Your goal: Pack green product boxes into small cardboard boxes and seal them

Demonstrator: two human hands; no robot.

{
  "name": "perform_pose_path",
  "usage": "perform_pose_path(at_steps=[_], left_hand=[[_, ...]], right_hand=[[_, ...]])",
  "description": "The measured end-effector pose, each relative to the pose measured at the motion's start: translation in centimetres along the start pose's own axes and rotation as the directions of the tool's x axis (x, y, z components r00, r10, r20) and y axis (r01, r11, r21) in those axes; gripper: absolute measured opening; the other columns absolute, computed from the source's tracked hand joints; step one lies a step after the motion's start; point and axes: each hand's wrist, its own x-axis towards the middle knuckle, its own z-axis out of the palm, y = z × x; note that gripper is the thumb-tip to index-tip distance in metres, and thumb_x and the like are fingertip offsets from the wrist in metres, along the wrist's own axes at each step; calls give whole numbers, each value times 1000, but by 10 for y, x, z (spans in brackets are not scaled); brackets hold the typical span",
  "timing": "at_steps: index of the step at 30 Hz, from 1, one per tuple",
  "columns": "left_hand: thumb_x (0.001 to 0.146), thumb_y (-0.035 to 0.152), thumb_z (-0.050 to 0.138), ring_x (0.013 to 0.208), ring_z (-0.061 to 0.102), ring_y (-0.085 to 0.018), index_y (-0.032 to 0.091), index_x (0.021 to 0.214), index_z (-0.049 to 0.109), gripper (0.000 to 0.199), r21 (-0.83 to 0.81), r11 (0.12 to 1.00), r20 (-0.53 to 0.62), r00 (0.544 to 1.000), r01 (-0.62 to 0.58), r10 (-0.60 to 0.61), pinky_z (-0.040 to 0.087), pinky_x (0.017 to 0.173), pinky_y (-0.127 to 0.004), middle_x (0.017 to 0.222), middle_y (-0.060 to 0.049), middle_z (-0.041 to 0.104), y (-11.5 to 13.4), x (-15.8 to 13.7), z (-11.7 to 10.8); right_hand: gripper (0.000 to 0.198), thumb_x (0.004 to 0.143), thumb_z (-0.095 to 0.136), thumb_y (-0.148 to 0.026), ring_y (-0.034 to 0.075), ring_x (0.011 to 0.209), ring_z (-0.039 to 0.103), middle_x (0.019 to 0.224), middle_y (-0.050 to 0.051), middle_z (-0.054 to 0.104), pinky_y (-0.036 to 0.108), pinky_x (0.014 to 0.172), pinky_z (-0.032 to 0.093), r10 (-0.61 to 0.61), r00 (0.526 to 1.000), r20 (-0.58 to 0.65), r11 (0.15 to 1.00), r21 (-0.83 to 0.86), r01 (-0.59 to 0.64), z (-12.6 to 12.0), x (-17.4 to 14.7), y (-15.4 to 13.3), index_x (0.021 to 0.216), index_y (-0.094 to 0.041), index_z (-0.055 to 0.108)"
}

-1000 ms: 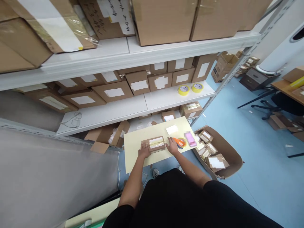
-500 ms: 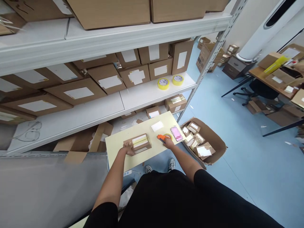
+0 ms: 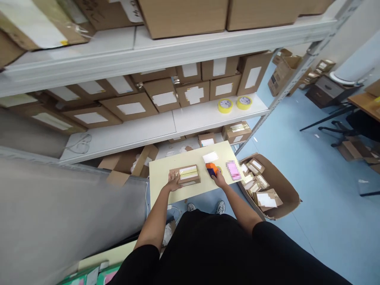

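Observation:
On the pale yellow board, a small cardboard box (image 3: pixel 194 179) bears a white label with a strip of yellow tape across it. My left hand (image 3: pixel 174 183) grips the box's left end, fingers over the top and thumb low at the front. My right hand (image 3: pixel 219 179) is closed around an orange and dark blue tape dispenser (image 3: pixel 211 169), to the right of the box. Part of a yellow tape roll (image 3: pixel 219 169) shows behind my right fingers. A white paper slip (image 3: pixel 210 157) lies just beyond the dispenser.
A pink, pixelated flat object (image 3: pixel 233 170) lies at the right of the board (image 3: pixel 160 168). Beside it on the floor stands an open carton (image 3: pixel 285 190) of small parcels. Two yellow tape rolls (image 3: pixel 225 105) sit on the shelf (image 3: pixel 196 119), before labelled boxes. Metal shelving rises ahead.
My view has swung left, so the scene sits further right. My right hand has turned the tape dispenser, showing more of its orange and blue side. My left hand stays at the box's left end.

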Motion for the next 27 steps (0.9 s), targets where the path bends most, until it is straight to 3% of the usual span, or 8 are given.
perform_pose_path(at_steps=[5, 8, 11, 15, 18, 20, 24, 27], left_hand=[[73, 63, 69, 157, -24, -42, 14, 170, 17, 121, -133, 990, -38, 999, -37, 32, 7, 129, -54, 175, -15, -11, -2, -2, 2], [73, 58, 70, 157, -25, -41, 12, 170, 17, 119, -183, 982, -51, 998, -45, 36, 5, 130, -54, 175, -15, -11, -1, -3, 4], [74, 54, 68, 159, -21, -39, 12, 169, 20, 114, -208, 970, -93, 989, -130, 113, -3, 129, -57, 176, -17, 0, 0, -7, 8], [78, 42, 66, 161, -16, -33, 16, 168, 26, 102, -290, 937, -155, 976, -194, 154, -3, 130, -53, 176, -14, 8, -3, -12, 20], [78, 33, 70, 163, -8, -33, 18, 165, 37, 94, -432, 884, -241, 967, -179, 78, 9, 132, -47, 177, -11, 11, -9, -15, 27], [80, 30, 71, 164, 7, -33, 19, 159, 47, 84, -507, 835, -297, 953, -211, 61, 18, 131, -44, 175, -11, 23, -14, -15, 27], [91, 33, 64, 146, 51, -28, 19, 151, 56, 62, -692, 679, -407, 910, -248, -82, 39, 121, -40, 157, -13, 55, -21, -19, 8], [96, 39, 59, 134, 62, -25, 17, 138, 68, 48, -768, 537, -484, 866, -349, -129, 45, 114, -35, 145, -12, 66, -13, -20, -19]], right_hand=[[49, 94, 49, -44, 28, 99, 68, 111, 10, 71, 38, 85, 54, -221, 974, -41, 946, 233, 225, 16, -21, -60, 136, -20, 49], [42, 90, 55, -43, 26, 90, 66, 101, 5, 72, 37, 81, 54, -308, 950, 54, 931, 223, 290, 27, -26, -105, 126, -21, 55], [40, 89, 61, -50, 25, 88, 66, 97, 3, 72, 36, 81, 54, -349, 924, 155, 925, 219, 312, 38, -28, -135, 119, -23, 58], [46, 89, 62, -62, 25, 91, 68, 99, 4, 72, 38, 86, 54, -343, 917, 205, 931, 201, 303, 47, -31, -141, 113, -22, 61], [49, 91, 58, -65, 26, 98, 68, 104, 5, 73, 39, 89, 54, -346, 912, 222, 930, 206, 303, 47, -32, -135, 116, -23, 60], [50, 91, 58, -65, 27, 102, 68, 107, 6, 73, 40, 92, 55, -349, 906, 239, 929, 212, 302, 45, -32, -133, 118, -23, 59], [53, 92, 57, -64, 29, 111, 67, 117, 9, 72, 44, 99, 53, -346, 916, 202, 921, 258, 291, 45, -35, -128, 125, -22, 58], [55, 93, 56, -64, 29, 112, 67, 120, 10, 72, 45, 102, 52, -334, 926, 178, 923, 263, 282, 45, -40, -124, 128, -22, 57]])
